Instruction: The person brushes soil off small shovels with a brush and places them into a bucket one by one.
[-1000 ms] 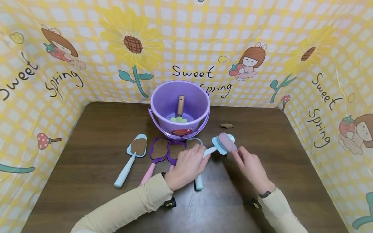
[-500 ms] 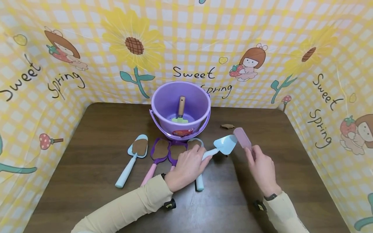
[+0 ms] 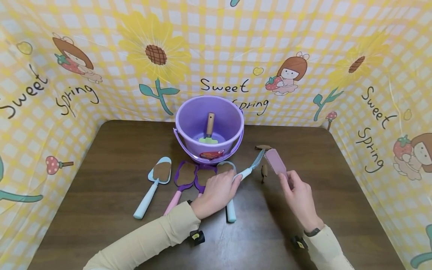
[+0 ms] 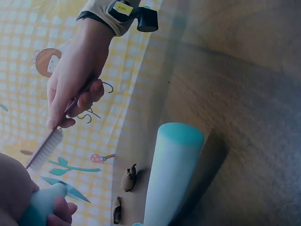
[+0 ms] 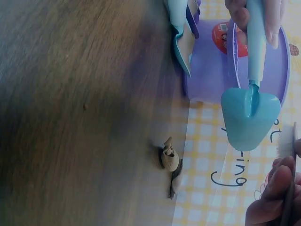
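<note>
My left hand (image 3: 216, 193) grips the handle of a light-blue trowel (image 5: 251, 115), raised above the table, its blade turned nearly edge-on in the head view. In my right hand (image 3: 300, 198) is a pink brush (image 3: 276, 162), pinched at its near end. White bristles (image 4: 49, 146) face the trowel. In the head view the brush head is close to the blade tip; whether they touch I cannot tell. Below the trowel, a small curled brown piece (image 3: 264, 171) lies on the table, close to a second brown piece (image 3: 262, 147).
Behind my left hand stands a purple bucket (image 3: 183, 142) holding a wooden-handled green tool (image 3: 210, 125). Another light-blue trowel (image 3: 145, 200), purple shovels with pink handles (image 3: 173, 202) and a further light-blue-handled tool (image 3: 231, 212) lie in front. Patterned cloth (image 3: 219, 45) encloses the table.
The brush came off the trowel's blade to the right, then moved slightly back left. My left hand turned the blade from face-on to nearly edge-on, uncovering the nearer brown piece.
</note>
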Available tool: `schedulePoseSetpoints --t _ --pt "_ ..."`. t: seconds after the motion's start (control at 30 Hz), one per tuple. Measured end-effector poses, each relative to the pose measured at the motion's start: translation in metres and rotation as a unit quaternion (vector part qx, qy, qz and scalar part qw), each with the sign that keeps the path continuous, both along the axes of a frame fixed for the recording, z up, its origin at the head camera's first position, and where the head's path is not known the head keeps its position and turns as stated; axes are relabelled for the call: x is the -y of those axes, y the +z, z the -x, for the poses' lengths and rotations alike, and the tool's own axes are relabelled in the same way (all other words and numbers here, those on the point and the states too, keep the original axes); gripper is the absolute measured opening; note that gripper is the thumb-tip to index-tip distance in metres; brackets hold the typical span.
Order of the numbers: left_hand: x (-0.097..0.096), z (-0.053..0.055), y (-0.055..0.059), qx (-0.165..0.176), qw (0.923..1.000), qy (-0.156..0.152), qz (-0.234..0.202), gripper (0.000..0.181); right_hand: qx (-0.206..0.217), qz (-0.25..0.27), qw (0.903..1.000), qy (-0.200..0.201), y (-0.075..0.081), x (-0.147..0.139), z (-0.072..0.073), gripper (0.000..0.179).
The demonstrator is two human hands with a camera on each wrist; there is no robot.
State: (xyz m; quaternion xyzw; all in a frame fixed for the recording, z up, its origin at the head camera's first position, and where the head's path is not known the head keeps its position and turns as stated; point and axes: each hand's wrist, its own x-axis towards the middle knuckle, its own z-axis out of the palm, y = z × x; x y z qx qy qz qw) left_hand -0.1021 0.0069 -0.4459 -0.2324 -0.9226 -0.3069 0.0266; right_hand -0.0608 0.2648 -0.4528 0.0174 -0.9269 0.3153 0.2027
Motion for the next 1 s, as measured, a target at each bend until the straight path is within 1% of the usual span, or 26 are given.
schedulePoseSetpoints --t 0.07,0.17,0.3,0.4,0.5,0.57,0.63,0.73,0.8,0.9,0.93,1.0 --pt "0.0 0.001 0.0 0.014 0.9999 0.007 -0.003 0.032 0.016 0.002 0.9999 0.004 0.001 0.001 0.0 0.013" --pt "-0.001 0.003 -0.001 0.044 0.9988 0.011 -0.016 0.031 0.039 0.0 0.9991 0.015 0.001 0.003 0.0 0.014" --pt "0.0 0.005 -0.002 0.079 0.9963 -0.001 -0.036 0.036 0.063 -0.004 0.9976 0.027 0.001 0.006 0.002 0.014" --pt "0.0 0.006 -0.002 0.091 0.9947 -0.012 -0.046 0.04 0.082 -0.001 0.9958 0.042 0.0 0.009 0.002 0.015" --pt "0.0 0.006 -0.002 0.098 0.9934 -0.017 -0.056 0.042 0.1 0.01 0.9927 0.067 -0.002 0.011 0.003 0.016" --pt "0.0 0.006 -0.003 0.105 0.9923 -0.021 -0.063 0.043 0.109 0.014 0.9906 0.082 -0.003 0.011 0.003 0.017" --pt "-0.001 0.005 -0.003 0.104 0.9921 -0.025 -0.066 0.043 0.112 0.015 0.9898 0.086 -0.005 0.011 0.004 0.016" --pt "-0.001 0.005 -0.002 0.098 0.9927 -0.029 -0.064 0.044 0.111 0.007 0.9915 0.068 -0.007 0.008 0.006 0.016" --pt "-0.001 0.005 -0.002 0.098 0.9928 -0.03 -0.062 0.045 0.124 0.004 0.9913 0.046 -0.007 0.005 0.008 0.018" --pt "-0.001 0.005 -0.001 0.106 0.992 -0.033 -0.06 0.046 0.141 -0.002 0.9899 0.018 -0.005 0.003 0.01 0.022" --pt "-0.001 0.005 -0.001 0.111 0.9914 -0.033 -0.06 0.046 0.148 -0.001 0.989 0.013 -0.004 0.002 0.01 0.023" --pt "-0.001 0.005 -0.001 0.119 0.9906 -0.032 -0.058 0.046 0.144 0.002 0.9895 0.01 -0.004 0.002 0.009 0.022"
